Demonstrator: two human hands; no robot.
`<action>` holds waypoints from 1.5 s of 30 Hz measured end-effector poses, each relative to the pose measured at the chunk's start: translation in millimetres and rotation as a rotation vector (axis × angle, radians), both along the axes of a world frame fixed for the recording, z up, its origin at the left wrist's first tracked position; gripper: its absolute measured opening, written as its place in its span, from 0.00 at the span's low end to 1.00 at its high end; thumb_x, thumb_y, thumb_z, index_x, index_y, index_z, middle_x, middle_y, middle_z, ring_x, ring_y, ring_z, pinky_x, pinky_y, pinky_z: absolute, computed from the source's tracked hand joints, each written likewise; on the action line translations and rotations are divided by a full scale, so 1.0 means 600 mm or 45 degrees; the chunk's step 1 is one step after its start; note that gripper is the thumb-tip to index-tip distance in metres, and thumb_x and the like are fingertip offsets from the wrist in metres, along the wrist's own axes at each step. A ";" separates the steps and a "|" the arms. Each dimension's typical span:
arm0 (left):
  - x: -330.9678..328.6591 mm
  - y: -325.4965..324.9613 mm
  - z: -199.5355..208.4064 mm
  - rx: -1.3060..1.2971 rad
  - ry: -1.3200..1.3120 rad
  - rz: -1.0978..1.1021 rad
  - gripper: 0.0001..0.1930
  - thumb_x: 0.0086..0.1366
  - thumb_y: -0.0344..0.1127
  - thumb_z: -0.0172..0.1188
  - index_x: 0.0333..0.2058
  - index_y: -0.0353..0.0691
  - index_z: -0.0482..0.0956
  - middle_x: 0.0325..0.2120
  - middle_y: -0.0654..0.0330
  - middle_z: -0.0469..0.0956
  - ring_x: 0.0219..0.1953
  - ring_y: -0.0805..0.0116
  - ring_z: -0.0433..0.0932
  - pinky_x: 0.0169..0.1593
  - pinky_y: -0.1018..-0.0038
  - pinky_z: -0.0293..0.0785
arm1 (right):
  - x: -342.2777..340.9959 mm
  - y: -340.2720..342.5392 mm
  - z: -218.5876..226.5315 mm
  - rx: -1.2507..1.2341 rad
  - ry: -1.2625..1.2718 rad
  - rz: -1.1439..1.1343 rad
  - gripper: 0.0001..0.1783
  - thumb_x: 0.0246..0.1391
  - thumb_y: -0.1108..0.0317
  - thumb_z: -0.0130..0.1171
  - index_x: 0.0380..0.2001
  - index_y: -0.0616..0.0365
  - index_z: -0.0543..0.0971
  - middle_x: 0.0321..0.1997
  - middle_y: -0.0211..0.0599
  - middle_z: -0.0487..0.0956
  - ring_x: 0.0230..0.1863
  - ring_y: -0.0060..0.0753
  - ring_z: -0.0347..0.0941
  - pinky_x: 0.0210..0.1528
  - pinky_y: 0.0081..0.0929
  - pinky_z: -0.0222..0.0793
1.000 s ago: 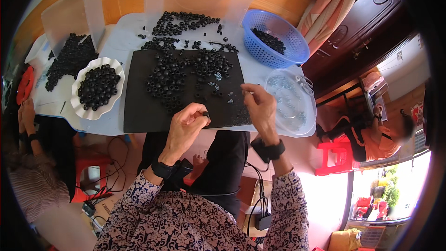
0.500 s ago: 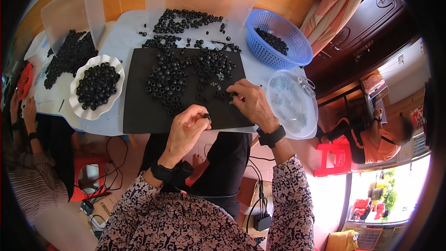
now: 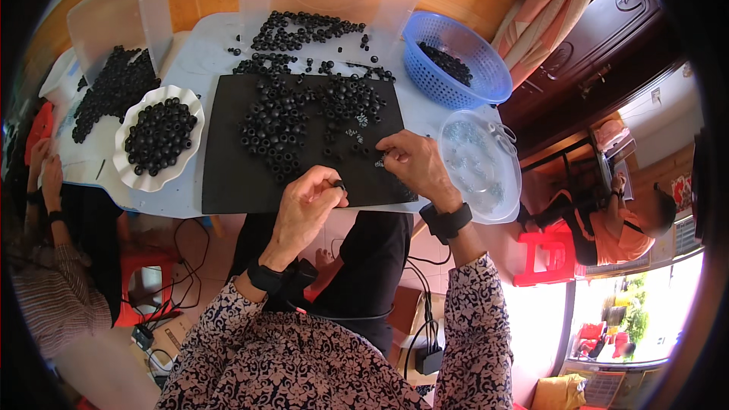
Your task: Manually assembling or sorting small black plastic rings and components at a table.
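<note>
My left hand (image 3: 310,203) is closed in a pinch on a small black bead-like part (image 3: 339,184), just over the front of the black mat (image 3: 296,199). Near the mat's right edge, my right hand (image 3: 416,161) points down with thumb and forefinger drawn together beside tiny silvery coil-like pieces (image 3: 379,163). What sits between those fingertips is too small to make out. Many round black parts with holes (image 3: 277,129) lie loose on the mat beyond my hands. More of the silvery pieces (image 3: 354,135) lie scattered among them.
Left of the mat stands a scalloped white dish (image 3: 121,159) of black parts. A blue basket (image 3: 486,91) is at the back right, above a clear plastic tray (image 3: 505,197) of small pieces. A co-worker's hands (image 3: 50,178) are at the far left; another person (image 3: 619,228) sits at right.
My right hand's fingertips have shifted slightly at the silvery pieces, and the dark part seen at them earlier no longer shows. My left hand keeps its pinch, turned a little.
</note>
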State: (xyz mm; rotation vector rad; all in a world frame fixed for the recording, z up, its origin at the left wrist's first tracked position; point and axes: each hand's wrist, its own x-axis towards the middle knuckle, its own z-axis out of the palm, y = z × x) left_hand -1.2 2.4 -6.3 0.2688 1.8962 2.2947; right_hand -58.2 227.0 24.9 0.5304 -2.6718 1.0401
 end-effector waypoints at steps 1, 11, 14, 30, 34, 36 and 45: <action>0.000 -0.002 0.000 -0.008 0.002 0.001 0.06 0.62 0.25 0.55 0.39 0.33 0.76 0.26 0.63 0.78 0.31 0.78 0.78 0.40 0.80 0.74 | -0.001 -0.001 0.002 0.034 0.009 0.034 0.09 0.42 0.78 0.60 0.31 0.62 0.82 0.27 0.42 0.79 0.27 0.40 0.78 0.33 0.30 0.75; -0.001 -0.005 -0.002 -0.029 0.014 -0.012 0.07 0.63 0.26 0.54 0.39 0.33 0.76 0.28 0.60 0.80 0.34 0.76 0.80 0.42 0.79 0.76 | 0.026 -0.026 -0.004 -0.124 -0.025 -0.196 0.10 0.45 0.79 0.59 0.34 0.62 0.83 0.27 0.41 0.81 0.27 0.33 0.79 0.34 0.26 0.75; 0.003 -0.008 0.005 0.006 -0.055 -0.002 0.07 0.63 0.25 0.53 0.40 0.32 0.75 0.29 0.60 0.80 0.35 0.76 0.80 0.43 0.78 0.77 | 0.052 -0.060 0.009 -0.425 -0.237 -0.165 0.10 0.48 0.77 0.59 0.36 0.61 0.83 0.26 0.35 0.82 0.28 0.22 0.78 0.35 0.21 0.74; 0.002 -0.005 -0.003 0.005 0.035 0.002 0.06 0.65 0.27 0.52 0.38 0.30 0.73 0.26 0.63 0.76 0.32 0.79 0.77 0.39 0.80 0.74 | 0.102 -0.136 -0.042 -1.230 -0.419 -0.077 0.06 0.59 0.78 0.59 0.39 0.67 0.78 0.31 0.35 0.81 0.32 0.21 0.78 0.36 0.21 0.78; -0.002 -0.002 -0.007 -0.051 0.069 0.021 0.07 0.66 0.28 0.51 0.38 0.30 0.73 0.27 0.61 0.76 0.32 0.77 0.77 0.39 0.79 0.75 | 0.103 -0.137 -0.047 -1.247 -0.395 -0.067 0.05 0.59 0.79 0.59 0.38 0.67 0.78 0.31 0.33 0.80 0.31 0.20 0.77 0.36 0.20 0.78; -0.001 -0.002 -0.007 0.018 0.055 0.018 0.07 0.65 0.28 0.51 0.38 0.30 0.72 0.27 0.61 0.76 0.32 0.77 0.78 0.39 0.78 0.76 | 0.103 -0.138 -0.045 -1.273 -0.387 -0.049 0.04 0.58 0.79 0.59 0.37 0.67 0.79 0.30 0.33 0.80 0.31 0.20 0.77 0.36 0.20 0.78; -0.001 0.000 -0.004 0.022 0.067 -0.006 0.07 0.66 0.27 0.50 0.39 0.30 0.72 0.29 0.59 0.79 0.33 0.74 0.80 0.41 0.76 0.77 | 0.098 -0.125 -0.055 -1.150 -0.373 -0.010 0.05 0.59 0.78 0.59 0.38 0.66 0.81 0.38 0.33 0.79 0.34 0.21 0.77 0.38 0.18 0.76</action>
